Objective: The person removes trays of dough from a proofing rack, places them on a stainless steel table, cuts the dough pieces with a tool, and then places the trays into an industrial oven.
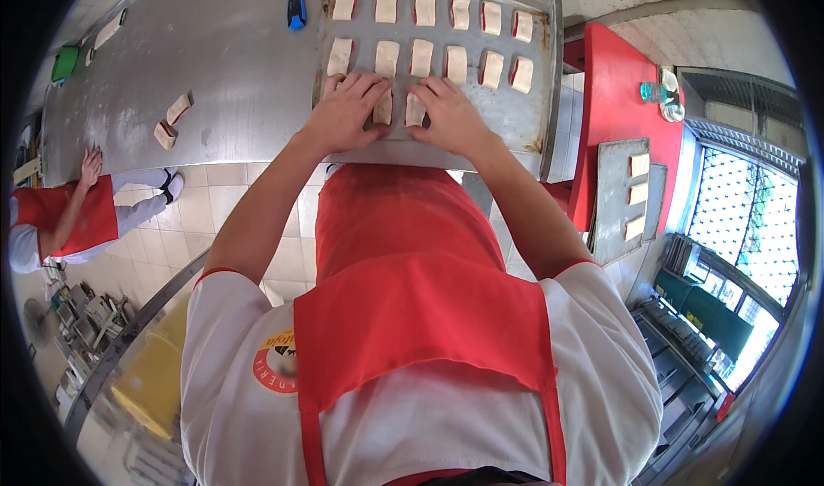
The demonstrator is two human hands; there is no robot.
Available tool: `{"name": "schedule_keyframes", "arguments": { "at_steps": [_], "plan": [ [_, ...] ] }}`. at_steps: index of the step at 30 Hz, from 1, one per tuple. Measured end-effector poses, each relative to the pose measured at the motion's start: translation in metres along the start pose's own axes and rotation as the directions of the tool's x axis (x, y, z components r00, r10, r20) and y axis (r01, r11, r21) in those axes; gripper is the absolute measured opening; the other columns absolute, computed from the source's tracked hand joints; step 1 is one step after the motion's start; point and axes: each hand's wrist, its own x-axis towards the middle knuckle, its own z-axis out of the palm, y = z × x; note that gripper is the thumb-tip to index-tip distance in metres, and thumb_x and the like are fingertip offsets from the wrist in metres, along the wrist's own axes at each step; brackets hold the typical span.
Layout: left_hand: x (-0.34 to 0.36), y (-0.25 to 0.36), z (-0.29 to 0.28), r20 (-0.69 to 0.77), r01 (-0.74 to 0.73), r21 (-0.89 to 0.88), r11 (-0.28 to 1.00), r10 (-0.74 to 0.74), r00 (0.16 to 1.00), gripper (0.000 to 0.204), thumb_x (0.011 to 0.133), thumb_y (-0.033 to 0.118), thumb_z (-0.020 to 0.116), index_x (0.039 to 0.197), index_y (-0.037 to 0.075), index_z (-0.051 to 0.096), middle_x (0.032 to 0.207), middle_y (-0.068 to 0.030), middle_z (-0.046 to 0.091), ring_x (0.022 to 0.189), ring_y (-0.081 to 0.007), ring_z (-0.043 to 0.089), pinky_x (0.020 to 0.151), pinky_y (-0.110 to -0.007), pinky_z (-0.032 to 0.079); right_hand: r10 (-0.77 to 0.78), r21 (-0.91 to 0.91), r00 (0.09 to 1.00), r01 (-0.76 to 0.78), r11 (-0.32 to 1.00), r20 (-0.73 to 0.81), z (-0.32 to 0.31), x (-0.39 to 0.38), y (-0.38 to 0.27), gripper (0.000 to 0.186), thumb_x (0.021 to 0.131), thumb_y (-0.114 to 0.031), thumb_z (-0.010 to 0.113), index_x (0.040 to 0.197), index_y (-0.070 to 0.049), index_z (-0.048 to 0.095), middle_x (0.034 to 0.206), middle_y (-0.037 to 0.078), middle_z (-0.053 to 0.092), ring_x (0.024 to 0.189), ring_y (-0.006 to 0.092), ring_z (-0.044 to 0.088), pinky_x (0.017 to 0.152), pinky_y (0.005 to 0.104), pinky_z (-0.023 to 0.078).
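A metal baking tray lies on the steel table in front of me, with two rows of pale dough pastries showing red filling at their sides. At the tray's near part, my left hand has its fingers and thumb closed around one pastry. Just to the right of it, my right hand grips a second pastry the same way. Both pieces sit on or just over the tray, below the second row; I cannot tell whether they touch it. My fingers partly cover them.
On the steel table to the left are two pastries. A blue and black handled tool lies beside the tray. At right, a red table bears another tray with three pastries. A co-worker's hand rests at the table's left edge.
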Motion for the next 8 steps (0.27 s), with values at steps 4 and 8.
{"name": "schedule_keyframes", "arguments": {
  "at_steps": [4, 8],
  "plan": [
    [-0.0005, 0.0011, -0.0065, 0.044, 0.007, 0.016, 1.0, -0.008, 0.999, 0.081, 0.08, 0.041, 0.081, 0.149, 0.013, 0.05, 0.139, -0.0072, 0.056, 0.132, -0.0248, 0.052, 0.116, -0.05, 0.032, 0.003, 0.008, 1.0, -0.003, 1.0, -0.026, -0.0038, -0.0056, -0.0038, 0.08, 0.076, -0.026, 0.087, 0.144, -0.003, 0.053, 0.135, 0.019, 0.057, 0.126, 0.0377, 0.056, 0.109, 0.0451, 0.047],
    [0.0031, 0.0015, -0.01, 0.131, 0.03, 0.009, 1.0, -0.031, 0.991, 0.085, 0.079, 0.044, 0.083, 0.151, 0.014, 0.048, 0.145, -0.0073, 0.053, 0.135, -0.0246, 0.05, 0.118, -0.052, 0.03, 0.025, 0.029, 1.0, -0.025, 0.999, 0.009, 0.0003, -0.0031, -0.0036, 0.079, 0.078, -0.027, 0.086, 0.145, -0.004, 0.052, 0.138, 0.018, 0.056, 0.129, 0.0383, 0.054, 0.111, 0.0454, 0.046]
  ]
}}
